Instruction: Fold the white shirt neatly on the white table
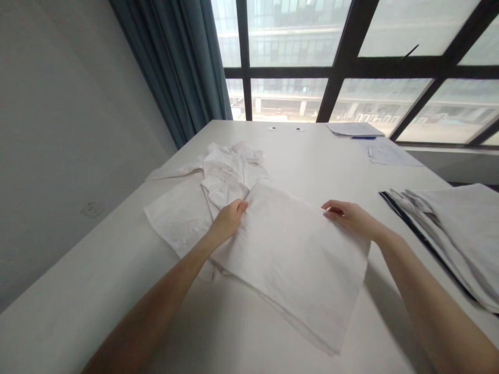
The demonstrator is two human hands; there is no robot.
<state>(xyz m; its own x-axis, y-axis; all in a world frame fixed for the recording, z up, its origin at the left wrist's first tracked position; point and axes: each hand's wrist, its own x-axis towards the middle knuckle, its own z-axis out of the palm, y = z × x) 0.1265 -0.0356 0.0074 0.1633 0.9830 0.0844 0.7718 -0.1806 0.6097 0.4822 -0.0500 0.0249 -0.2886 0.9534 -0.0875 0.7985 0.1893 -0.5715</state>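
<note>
A white shirt (288,249) lies spread on the white table (304,156), its lower part folded over toward me and its collar (234,153) at the far end. My left hand (229,218) pinches the left corner of the folded edge. My right hand (349,215) pinches the right corner of that same edge. Both hands are closed on the cloth and hold the fold just above the shirt's chest.
A stack of folded grey and white garments (456,234) lies at the right edge of the table. Papers (384,153) and a blue pen (363,137) sit at the far right, near the window. A blue curtain (183,67) hangs at the far left.
</note>
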